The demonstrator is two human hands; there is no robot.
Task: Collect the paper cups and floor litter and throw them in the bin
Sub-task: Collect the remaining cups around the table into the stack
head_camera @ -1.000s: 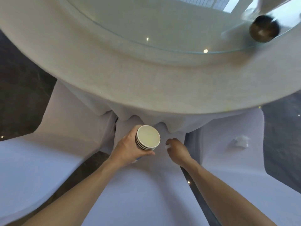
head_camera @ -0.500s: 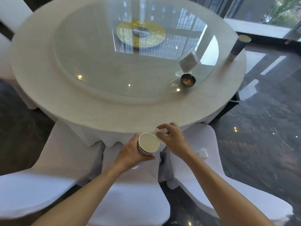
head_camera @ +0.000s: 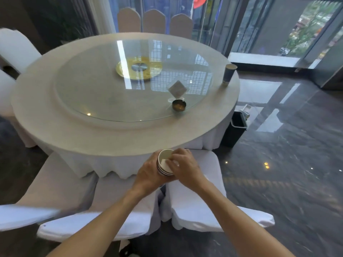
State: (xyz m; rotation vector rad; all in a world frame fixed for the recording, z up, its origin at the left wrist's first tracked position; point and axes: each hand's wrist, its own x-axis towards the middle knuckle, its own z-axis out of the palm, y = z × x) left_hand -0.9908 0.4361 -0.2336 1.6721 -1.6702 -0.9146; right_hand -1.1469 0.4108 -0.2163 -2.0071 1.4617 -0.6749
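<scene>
Left hand wrapped around a stack of paper cups, held just off the near edge of the table above white-covered chairs. Right hand pinching a white scrap inside the top cup. Farther right, a lone cup upright on the table's rim; dark bin on the floor beside the tablecloth.

Two hands; one cup stack; one lone cup; one bin.
</scene>
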